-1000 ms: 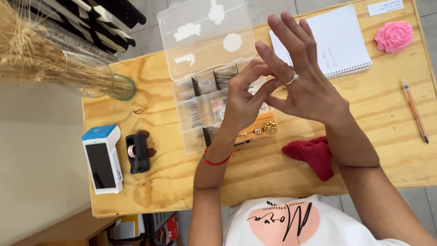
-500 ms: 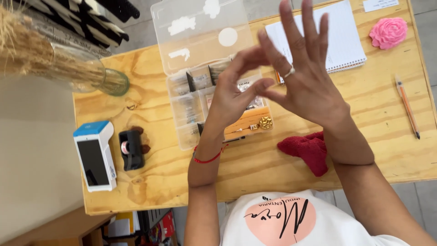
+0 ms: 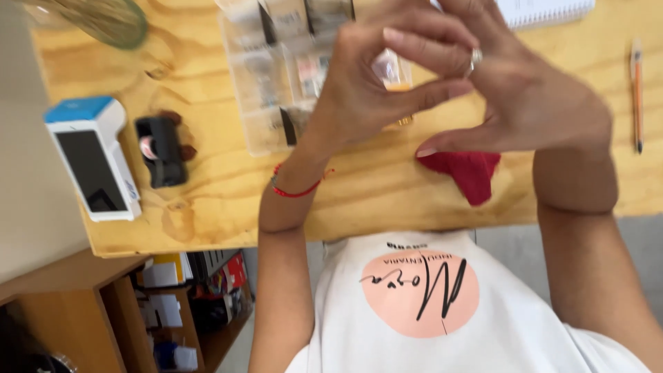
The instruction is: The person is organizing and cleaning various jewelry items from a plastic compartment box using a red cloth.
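Pale plywood makes up the counter [image 3: 207, 200], seen from above with the person's white shirt at the lower edge. Both hands are raised over it, fingertips meeting. The left hand [image 3: 359, 90] is curled, thumb and forefinger drawn close together, a red string bracelet [image 3: 293, 188] around its wrist. The right hand [image 3: 525, 97] is half open, fingers bent toward the left hand, thumb stretched out low, with a ring [image 3: 475, 59] on one finger. The fingertips of the two hands touch or nearly touch. Whether something tiny is pinched between them cannot be told, as the picture is blurred there.

Beneath the hands lies a clear plastic compartment box [image 3: 276, 76], its cells filled with small parts too blurred to name. A red cloth [image 3: 469, 173] lies on the counter just under the right hand. To the left sit a small black device [image 3: 160, 150] and, beside it, a white handheld terminal with a blue end [image 3: 93, 157]. A glass vase [image 3: 110, 21] stands at the top left corner. At the far right lies a pencil [image 3: 636, 93], and a spiral notebook [image 3: 545, 10] shows at the top edge.
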